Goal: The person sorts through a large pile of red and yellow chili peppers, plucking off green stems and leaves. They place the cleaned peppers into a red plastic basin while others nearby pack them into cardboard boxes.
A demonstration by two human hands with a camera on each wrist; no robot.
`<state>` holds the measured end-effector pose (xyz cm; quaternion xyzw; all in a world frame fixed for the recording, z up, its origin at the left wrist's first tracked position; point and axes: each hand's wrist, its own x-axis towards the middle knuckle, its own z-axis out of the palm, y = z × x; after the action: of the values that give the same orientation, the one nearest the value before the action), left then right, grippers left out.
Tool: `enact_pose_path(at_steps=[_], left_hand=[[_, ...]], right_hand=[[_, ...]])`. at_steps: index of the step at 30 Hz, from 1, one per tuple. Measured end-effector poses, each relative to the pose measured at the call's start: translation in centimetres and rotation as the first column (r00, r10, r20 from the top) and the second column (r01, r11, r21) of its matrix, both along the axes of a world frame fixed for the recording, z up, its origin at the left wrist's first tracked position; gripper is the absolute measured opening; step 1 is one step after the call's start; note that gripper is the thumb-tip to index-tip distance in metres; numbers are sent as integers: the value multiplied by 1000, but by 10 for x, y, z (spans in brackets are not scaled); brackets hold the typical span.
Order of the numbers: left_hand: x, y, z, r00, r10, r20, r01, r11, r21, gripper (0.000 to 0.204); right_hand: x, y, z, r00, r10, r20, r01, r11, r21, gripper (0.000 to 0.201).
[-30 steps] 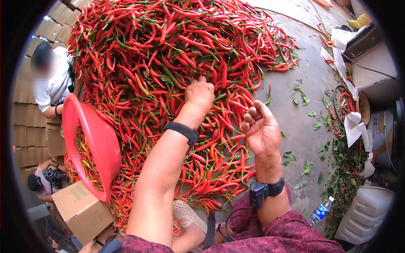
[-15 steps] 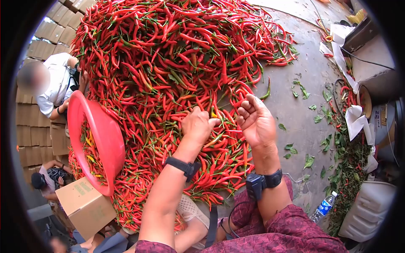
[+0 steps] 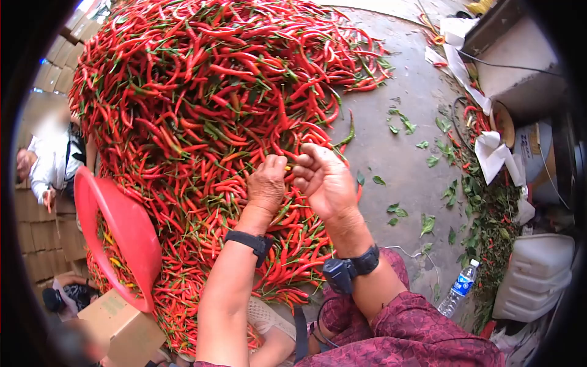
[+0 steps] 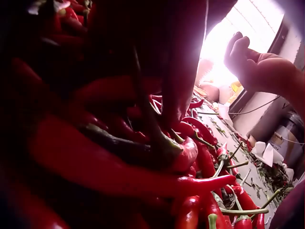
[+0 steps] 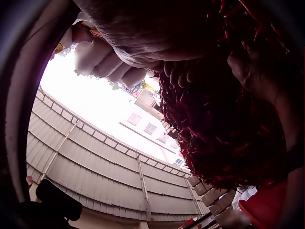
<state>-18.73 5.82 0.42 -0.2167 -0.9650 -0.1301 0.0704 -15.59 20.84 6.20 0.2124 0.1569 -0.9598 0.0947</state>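
A large heap of red chili peppers (image 3: 202,110) with green stems spreads out in front of me. My left hand (image 3: 267,183) is over its near right side, back upward and fingers bent down; what they hold I cannot tell. A small yellow bit shows beside its fingertips in the head view. In the left wrist view, dark red peppers (image 4: 186,71) are close under that hand, which is lost in shadow. My right hand (image 3: 324,180) is palm up beside the left, with loosely curled fingers (image 4: 238,50) and nothing visible in them. The two hands' fingertips are near each other.
A tilted red basin (image 3: 131,226) with peppers is at left, above a cardboard box (image 3: 119,324). Other people are on that side. On the right are scattered leaves (image 3: 428,223), a water bottle (image 3: 458,287), a white plastic container (image 3: 532,278) and a cable (image 3: 513,69).
My left hand has drawn back from deeper in the heap towards me and beside my right hand. The right hand has come inward to the left. The head view has shifted somewhat.
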Motion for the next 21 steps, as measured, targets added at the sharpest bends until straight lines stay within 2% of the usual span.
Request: enact_pose_path(at_steps=[3, 7, 8, 9, 11, 12, 15, 17, 18, 19, 20, 21], left_hand=[[4, -1, 5, 995, 62, 82, -64, 998, 21, 26], [16, -12, 24, 998, 67, 4, -66, 955, 291, 26], [22, -17, 32, 987, 135, 81, -158, 857, 490, 23], [31, -21, 48, 863, 230, 450, -483, 641, 597, 17], [43, -44, 67, 808, 44, 588, -586, 156, 795, 13], [52, -57, 73, 765, 57, 641, -644, 97, 759, 14], [81, -97, 90, 832, 86, 548, -551, 26, 834, 14], [98, -113, 150, 823, 380, 422, -459, 8, 888, 15], [107, -137, 175, 803, 516, 297, -372, 45, 927, 12], [118, -164, 197, 754, 640, 147, -293, 128, 948, 9], [125, -186, 221, 685, 723, 90, -271, 138, 952, 8], [132, -213, 237, 589, 808, 22, -305, 197, 932, 10]], right_hand=[[4, -7, -6, 998, 66, -14, -65, 998, 14, 22], [1, -3, 0, 999, 40, 25, -40, 999, 4, 22], [-2, -1, 3, 999, 15, 39, -17, 998, 61, 22], [-4, 2, 1, 999, -12, 37, 10, 998, 57, 20], [-5, 6, 2, 998, -40, 40, 39, 998, 45, 18], [-4, 6, 4, 998, -34, 47, 32, 998, 47, 16], [-5, 3, -1, 1000, 4, 20, -4, 1000, 27, 16], [-7, 3, -9, 999, 11, 41, -13, 999, 38, 16], [-7, 3, -6, 1000, 13, 16, -13, 999, 38, 16], [-6, 3, -5, 1000, 24, 1, -24, 999, 39, 16], [-5, 3, -3, 1000, 22, 1, -22, 998, 52, 17], [-4, 3, -2, 1000, 19, -4, -19, 998, 68, 17]])
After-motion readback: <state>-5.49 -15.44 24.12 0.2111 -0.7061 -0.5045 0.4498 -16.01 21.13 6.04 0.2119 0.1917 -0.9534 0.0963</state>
